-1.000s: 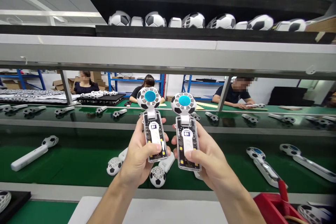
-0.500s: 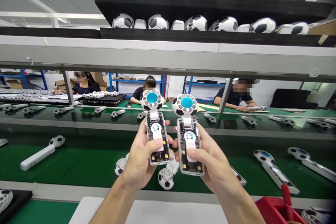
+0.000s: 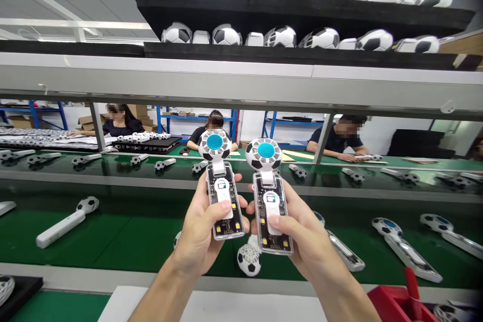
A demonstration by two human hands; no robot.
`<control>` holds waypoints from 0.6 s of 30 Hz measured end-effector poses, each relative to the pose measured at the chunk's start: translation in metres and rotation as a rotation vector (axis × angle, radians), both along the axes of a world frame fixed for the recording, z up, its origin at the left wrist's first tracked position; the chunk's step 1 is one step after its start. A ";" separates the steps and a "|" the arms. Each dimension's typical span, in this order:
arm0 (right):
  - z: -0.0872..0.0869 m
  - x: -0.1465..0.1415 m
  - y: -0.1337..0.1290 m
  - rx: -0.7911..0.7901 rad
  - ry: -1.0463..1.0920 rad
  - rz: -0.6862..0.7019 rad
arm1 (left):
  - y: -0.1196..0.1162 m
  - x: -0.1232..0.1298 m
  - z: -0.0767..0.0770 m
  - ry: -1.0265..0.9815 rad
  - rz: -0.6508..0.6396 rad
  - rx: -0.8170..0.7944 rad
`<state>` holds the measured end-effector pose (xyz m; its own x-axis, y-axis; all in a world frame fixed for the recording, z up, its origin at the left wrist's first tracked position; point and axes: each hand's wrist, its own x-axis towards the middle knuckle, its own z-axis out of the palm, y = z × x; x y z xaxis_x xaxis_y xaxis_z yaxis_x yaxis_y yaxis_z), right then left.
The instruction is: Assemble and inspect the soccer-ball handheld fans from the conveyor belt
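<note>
From my head camera, my left hand (image 3: 202, 234) is wrapped around a small fan (image 3: 222, 186), thumb pressed on its white button, and my right hand (image 3: 302, 234) grips a second fan (image 3: 269, 196) the same way. Both stand upright, just beside each other, above the green belt (image 3: 124, 236) (their clear handles show the circuit boards). More fans lie on the belt, one white-handled (image 3: 68, 221) at left. Other people sit at the far table (image 3: 396, 161). Football-patterned heads line the black shelf (image 3: 294, 10) overhead.
</note>
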<state>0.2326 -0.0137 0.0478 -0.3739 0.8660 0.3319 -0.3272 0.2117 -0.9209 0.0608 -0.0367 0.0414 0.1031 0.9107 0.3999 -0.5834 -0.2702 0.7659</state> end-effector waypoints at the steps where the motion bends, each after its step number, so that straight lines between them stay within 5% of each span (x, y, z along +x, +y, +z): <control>1: 0.000 0.000 0.000 0.000 -0.002 0.000 | 0.000 0.000 0.000 -0.002 -0.001 0.002; 11: -0.002 0.000 0.001 0.019 0.036 -0.038 | -0.001 -0.002 0.000 0.029 0.024 0.005; 14: -0.004 -0.005 0.002 0.032 0.084 -0.137 | 0.007 0.002 -0.006 0.044 0.203 -0.042; 18: -0.007 -0.010 0.002 -0.071 0.131 -0.126 | 0.022 -0.001 -0.013 0.130 0.638 -0.074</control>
<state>0.2221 -0.0119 0.0410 -0.2188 0.9261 0.3073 -0.4204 0.1947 -0.8862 0.0602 -0.0147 0.0283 -0.4235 0.8334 0.3550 -0.2270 -0.4770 0.8491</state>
